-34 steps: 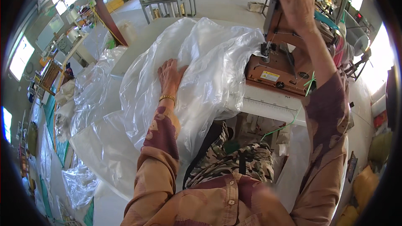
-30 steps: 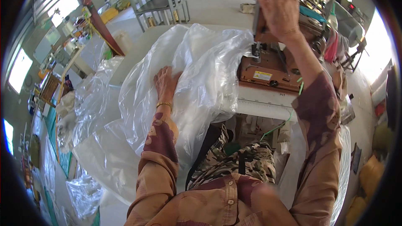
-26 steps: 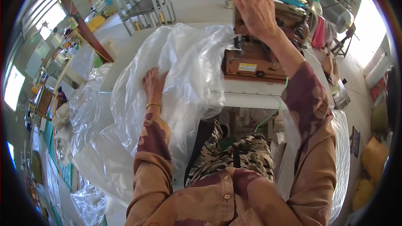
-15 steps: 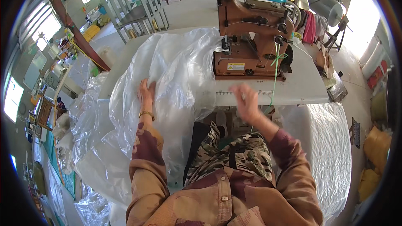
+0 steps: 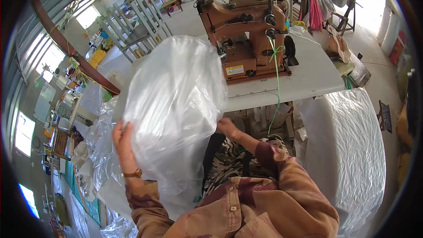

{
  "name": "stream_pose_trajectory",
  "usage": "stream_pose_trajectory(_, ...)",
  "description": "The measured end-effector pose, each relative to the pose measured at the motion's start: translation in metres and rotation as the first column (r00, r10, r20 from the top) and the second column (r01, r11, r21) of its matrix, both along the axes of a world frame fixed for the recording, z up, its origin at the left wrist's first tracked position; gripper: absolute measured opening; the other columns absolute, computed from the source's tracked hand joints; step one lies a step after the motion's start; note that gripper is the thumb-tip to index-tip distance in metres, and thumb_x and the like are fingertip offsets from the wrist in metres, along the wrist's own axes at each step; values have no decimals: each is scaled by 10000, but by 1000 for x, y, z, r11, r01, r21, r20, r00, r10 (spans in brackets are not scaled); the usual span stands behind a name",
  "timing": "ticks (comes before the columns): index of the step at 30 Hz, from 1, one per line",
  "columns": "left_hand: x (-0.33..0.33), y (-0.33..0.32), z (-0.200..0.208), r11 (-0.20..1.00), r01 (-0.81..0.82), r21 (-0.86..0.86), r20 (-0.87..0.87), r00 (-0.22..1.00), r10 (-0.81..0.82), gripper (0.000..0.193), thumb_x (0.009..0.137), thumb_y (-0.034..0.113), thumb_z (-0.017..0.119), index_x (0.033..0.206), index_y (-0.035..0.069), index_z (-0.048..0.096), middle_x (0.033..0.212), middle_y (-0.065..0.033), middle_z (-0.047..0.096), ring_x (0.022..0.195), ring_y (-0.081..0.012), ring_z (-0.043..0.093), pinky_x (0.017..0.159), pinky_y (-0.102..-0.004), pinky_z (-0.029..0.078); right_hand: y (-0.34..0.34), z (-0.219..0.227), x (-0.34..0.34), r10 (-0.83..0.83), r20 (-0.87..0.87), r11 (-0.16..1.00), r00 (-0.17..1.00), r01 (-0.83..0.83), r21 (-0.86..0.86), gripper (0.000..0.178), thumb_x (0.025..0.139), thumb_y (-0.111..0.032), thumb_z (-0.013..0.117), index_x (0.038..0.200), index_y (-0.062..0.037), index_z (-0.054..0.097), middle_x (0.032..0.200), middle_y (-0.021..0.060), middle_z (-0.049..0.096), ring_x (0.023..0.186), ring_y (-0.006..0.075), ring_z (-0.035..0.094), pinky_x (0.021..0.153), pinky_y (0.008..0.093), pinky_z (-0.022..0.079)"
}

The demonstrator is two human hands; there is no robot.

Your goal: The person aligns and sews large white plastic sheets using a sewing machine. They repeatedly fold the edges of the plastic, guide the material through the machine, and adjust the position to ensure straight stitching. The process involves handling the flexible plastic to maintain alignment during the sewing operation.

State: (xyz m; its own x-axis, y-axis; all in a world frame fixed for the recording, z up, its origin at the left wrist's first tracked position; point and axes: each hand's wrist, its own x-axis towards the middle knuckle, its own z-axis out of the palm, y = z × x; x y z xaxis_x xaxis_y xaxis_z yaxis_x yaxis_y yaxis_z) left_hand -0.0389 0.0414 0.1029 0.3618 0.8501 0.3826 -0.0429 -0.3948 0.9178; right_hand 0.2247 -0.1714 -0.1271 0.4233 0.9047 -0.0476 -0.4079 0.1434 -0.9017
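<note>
A wide clear plastic sheet (image 5: 176,88) billows over the left part of the sewing table and hangs down in front of it. My left hand (image 5: 123,143), with a watch on its wrist, grips the sheet's left edge, thumb and fingers closed. At the sheet's right edge, below the table front, my right hand (image 5: 230,130) is closed on the film; its fingertips are partly hidden. Beyond the sheet stands a brown industrial sewing machine (image 5: 246,39), with the sheet's far right side close to its needle end. Green thread (image 5: 277,83) hangs from the machine past the table edge.
The pale table (image 5: 304,79) bears a ruler scale (image 5: 251,94) along its front. A large stack of white plastic film (image 5: 352,150) stands at my right. More crumpled film (image 5: 101,145) lies at the left, and a grey metal rack (image 5: 136,26) stands behind the table.
My left hand has come down and left to the sheet's edge. My right hand has moved left and down from before the machine to the sheet. The sheet has puffed up, and the view has turned.
</note>
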Motion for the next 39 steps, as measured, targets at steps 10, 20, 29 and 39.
stream_pose_trajectory(10, -56, 113, -7, 932, 67, 356, -638, 746, 190, 341, 923, 241, 648, 1133, -27, 628, 1080, -147, 651, 941, -236, 612, 846, -364, 488, -36, 105, -51, 312, 468, 903, 827, -412, 125, 181, 940, -111, 614, 1064, -1, 686, 993, 96, 710, 943, 199, 668, 874, 321, 535)
stream_pose_trajectory(20, -9, 99, -78, 961, 78, 265, -553, 829, 85, 304, 894, 254, 660, 803, -30, 604, 628, -43, 516, 580, -151, 412, 547, -346, 361, -39, 48, -30, 360, -431, 917, 827, -229, 327, 155, 960, -154, 593, 1051, -30, 577, 925, 187, 669, 801, 281, 692, 702, 385, 596)
stream_pose_trajectory(29, -33, 110, -66, 994, 1, 113, -449, 892, 50, 304, 927, 240, 667, 735, 27, 568, 641, 77, 411, 587, -44, 355, 511, -262, 299, -12, 37, -42, -141, 610, 979, 780, 17, 205, 208, 950, -221, 588, 931, -20, 638, 783, 67, 605, 642, 180, 587, 579, 312, 508)
stream_pose_trajectory(39, -1, 134, 2, 787, -36, 616, -324, 899, 295, 309, 894, 211, 691, 785, -63, 597, 615, -61, 524, 608, -119, 392, 583, -312, 382, -42, -4, -16, -283, 530, 956, 800, 187, 228, 405, 1015, -337, 547, 1059, 48, 666, 899, 23, 665, 725, 135, 587, 704, 303, 510)
